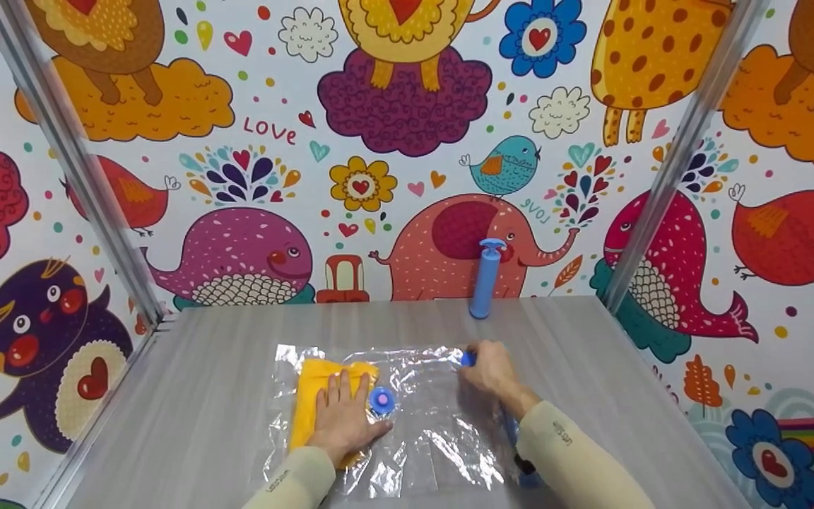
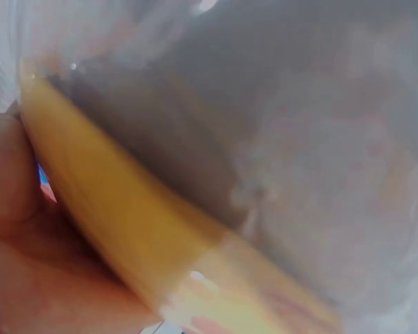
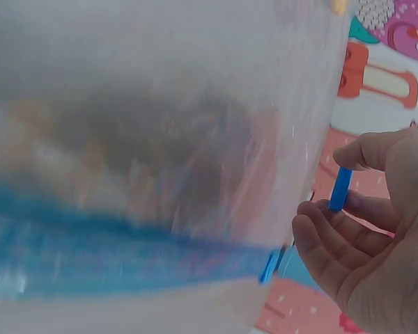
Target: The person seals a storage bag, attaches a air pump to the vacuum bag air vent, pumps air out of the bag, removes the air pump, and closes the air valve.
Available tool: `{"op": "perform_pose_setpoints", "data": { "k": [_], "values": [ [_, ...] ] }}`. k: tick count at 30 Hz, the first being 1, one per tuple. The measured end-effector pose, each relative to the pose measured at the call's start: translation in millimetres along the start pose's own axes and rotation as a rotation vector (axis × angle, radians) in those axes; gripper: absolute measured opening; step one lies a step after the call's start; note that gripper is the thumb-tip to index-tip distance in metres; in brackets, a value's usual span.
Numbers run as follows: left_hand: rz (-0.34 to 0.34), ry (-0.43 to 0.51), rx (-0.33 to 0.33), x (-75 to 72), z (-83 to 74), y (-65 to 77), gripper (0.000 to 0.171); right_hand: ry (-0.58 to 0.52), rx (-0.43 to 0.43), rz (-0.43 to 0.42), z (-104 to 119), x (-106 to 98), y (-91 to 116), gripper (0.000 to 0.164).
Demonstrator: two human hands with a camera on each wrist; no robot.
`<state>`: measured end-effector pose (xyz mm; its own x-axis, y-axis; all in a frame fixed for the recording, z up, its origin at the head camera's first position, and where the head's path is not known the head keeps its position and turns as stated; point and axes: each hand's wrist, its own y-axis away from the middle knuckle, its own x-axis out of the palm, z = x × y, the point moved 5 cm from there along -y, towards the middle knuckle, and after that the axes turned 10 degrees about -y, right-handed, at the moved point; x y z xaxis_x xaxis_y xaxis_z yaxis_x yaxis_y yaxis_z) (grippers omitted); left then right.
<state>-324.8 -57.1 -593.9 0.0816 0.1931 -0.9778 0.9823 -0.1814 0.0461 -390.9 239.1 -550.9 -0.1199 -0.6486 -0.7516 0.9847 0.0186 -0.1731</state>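
Observation:
A clear plastic storage bag [image 1: 414, 424] lies on the table with a folded yellow cloth [image 1: 308, 396] inside its left part. My left hand [image 1: 345, 418] rests flat on the bag over the cloth, fingers spread. Beside its thumb is a round blue valve [image 1: 381, 400] on the bag. At the bag's far right corner my right hand [image 1: 490, 369] pinches a small flat blue piece [image 3: 340, 188] between thumb and fingers. In the right wrist view, a blue slider [image 3: 268, 266] sits at the end of the bag's blue zip strip [image 3: 125, 243], apart from the fingers.
A blue hand pump [image 1: 486, 279] stands upright at the back of the grey table [image 1: 202, 367], close to the printed wall [image 1: 308, 177]. Metal posts [image 1: 686, 152] rise at both back corners. My right sleeve [image 1: 576, 452] covers part of the bag's right edge.

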Motion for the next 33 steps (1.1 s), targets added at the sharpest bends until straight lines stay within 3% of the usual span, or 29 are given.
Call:
{"op": "perform_pose_setpoints", "data": {
  "k": [9, 18, 25, 33],
  "values": [
    [0.004, -0.003, 0.001, 1.8, 1.6, -3.0, 0.109, -0.002, 0.105, -0.003, -36, -26, -2, 0.041],
    [-0.021, 0.017, 0.001, -1.3, 0.4, 0.0, 0.108, 0.090, 0.126, -0.023, -66, -45, 0, 0.040],
    [-0.013, 0.007, 0.000, -0.6, -0.5, 0.7, 0.108, -0.011, 0.330, 0.060, -92, -52, 2, 0.040],
    [-0.017, 0.013, 0.005, -2.9, 0.4, 1.7, 0.108, -0.050, 0.387, 0.078, -116, -59, 4, 0.043]
  ]
}}
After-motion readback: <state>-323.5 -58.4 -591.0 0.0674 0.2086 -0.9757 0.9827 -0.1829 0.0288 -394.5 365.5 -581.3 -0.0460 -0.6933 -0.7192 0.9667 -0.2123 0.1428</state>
